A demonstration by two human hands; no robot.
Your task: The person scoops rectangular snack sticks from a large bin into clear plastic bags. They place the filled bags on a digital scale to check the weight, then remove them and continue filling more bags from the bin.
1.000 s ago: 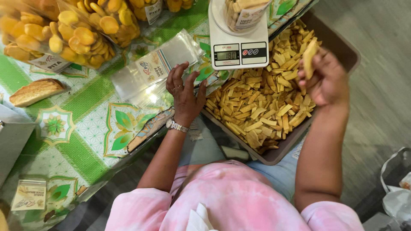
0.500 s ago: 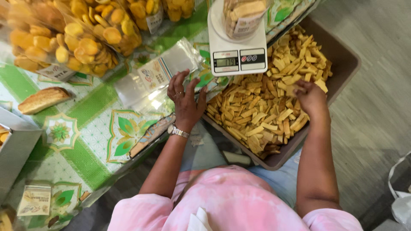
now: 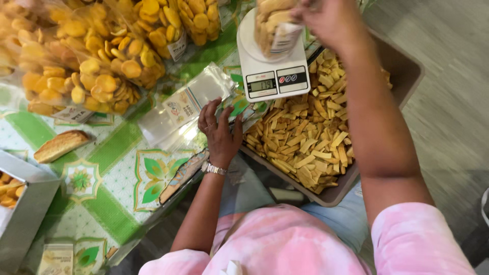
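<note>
right hand (image 3: pixel 326 20): over the mouth of the clear bag (image 3: pixel 272 30) on the white scale (image 3: pixel 270 71); fingers bunched at the opening, though what they pinch cannot be told.
left hand (image 3: pixel 220 133): flat on the table edge, fingers spread, beside a stack of empty bags (image 3: pixel 186 104).
bag fill: close to full of pale strips.
tray (image 3: pixel 397 66): many strips (image 3: pixel 305 142) left loose.
done so far: sealed bags of round yellow snacks (image 3: pixel 102 56) piled on the green cloth (image 3: pixel 102 178).
</note>
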